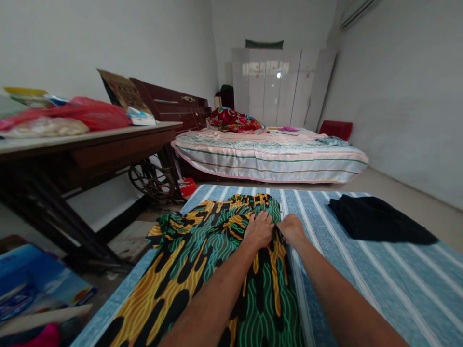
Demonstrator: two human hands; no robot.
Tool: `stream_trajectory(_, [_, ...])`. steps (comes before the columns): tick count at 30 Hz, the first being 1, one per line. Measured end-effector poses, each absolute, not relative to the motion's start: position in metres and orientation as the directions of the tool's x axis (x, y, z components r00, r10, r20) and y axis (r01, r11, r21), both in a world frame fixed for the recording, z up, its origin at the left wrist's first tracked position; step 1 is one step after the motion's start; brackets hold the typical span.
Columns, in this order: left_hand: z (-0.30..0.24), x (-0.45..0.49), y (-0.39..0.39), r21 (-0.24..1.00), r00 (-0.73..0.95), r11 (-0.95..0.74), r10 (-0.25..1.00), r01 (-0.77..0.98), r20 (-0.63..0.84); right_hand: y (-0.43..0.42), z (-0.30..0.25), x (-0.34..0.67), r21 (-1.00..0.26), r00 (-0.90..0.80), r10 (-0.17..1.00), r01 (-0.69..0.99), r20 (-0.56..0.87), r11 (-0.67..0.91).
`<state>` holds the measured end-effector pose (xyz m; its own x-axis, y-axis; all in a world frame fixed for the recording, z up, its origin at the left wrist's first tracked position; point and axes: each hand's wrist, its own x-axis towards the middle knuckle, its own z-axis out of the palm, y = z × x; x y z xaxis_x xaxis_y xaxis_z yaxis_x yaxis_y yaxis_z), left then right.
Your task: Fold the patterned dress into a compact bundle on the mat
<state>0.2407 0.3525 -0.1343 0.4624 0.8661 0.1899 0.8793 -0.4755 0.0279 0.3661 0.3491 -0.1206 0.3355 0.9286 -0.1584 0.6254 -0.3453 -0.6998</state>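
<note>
A garment [213,246] in black, green and yellow with wavy lines is spread lengthwise over a blue-and-white striped cloth [336,270]. Its far end is rumpled, with folds bunched around my hands. My left hand [259,230] rests on the garment near its right edge, fingers stretched over the fabric. Just to the right, my right hand [291,229] is closed, its fingertips pinching the garment's right edge. The fingertips of that hand are partly hidden. A folded black cloth [379,219] lies farther right, apart from both hands.
On the left stands a sewing-machine table [108,140] with an iron wheel, loaded with a red plastic bag [101,113]. A blue box [43,274] sits on the floor below. Beyond the striped surface is a bed [271,159], with wardrobes [275,86] behind it.
</note>
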Motion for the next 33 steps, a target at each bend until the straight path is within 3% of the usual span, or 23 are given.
stream_trajectory(6, [-0.138,0.242,0.354,0.077,0.448,-0.466,0.876,0.881,0.177,0.374,-0.128,0.363,-0.73,0.374,0.881,0.509,-0.289,-0.455])
stream_trajectory(16, [-0.135,0.243,0.351,0.126,0.434,-0.458,0.883,0.88,0.179,0.371,-0.113,0.359,-0.722,0.381,0.843,0.449,-0.379,-0.527])
stream_trajectory(33, [-0.14,0.246,0.354,0.103,0.423,-0.447,0.886,0.889,0.192,0.375,-0.104,0.362,-0.728,0.375,0.841,0.435,-0.39,-0.531])
